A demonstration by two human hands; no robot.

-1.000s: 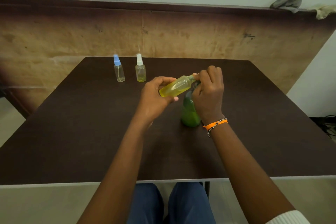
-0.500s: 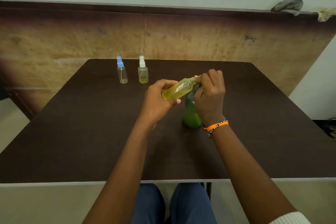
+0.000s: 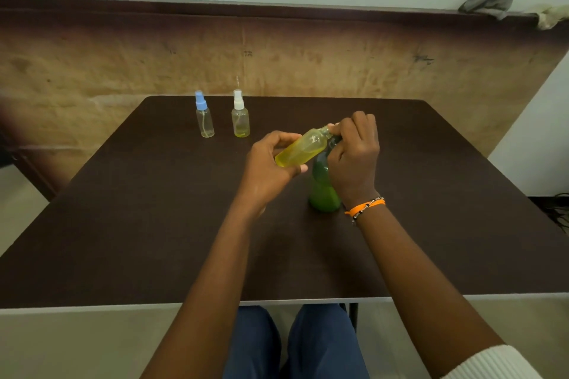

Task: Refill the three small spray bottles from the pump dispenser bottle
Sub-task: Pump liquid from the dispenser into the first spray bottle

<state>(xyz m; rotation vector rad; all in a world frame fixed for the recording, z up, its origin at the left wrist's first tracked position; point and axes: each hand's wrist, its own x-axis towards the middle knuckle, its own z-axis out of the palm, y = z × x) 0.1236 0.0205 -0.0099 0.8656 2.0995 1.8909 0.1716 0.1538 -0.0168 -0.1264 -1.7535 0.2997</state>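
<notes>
A small spray bottle (image 3: 303,148) full of yellow liquid lies tilted above the table's middle, its open neck up and to the right, its base gripped by the curled fingers and thumb of the left hand (image 3: 271,163). The right hand (image 3: 354,157) curls over the neck end and the top of the green pump dispenser bottle (image 3: 323,188), which stands upright on the dark table (image 3: 123,224); the pump head is hidden. At the far edge stand a blue-capped spray bottle (image 3: 204,115) and a white-capped spray bottle (image 3: 240,115), near each other
</notes>
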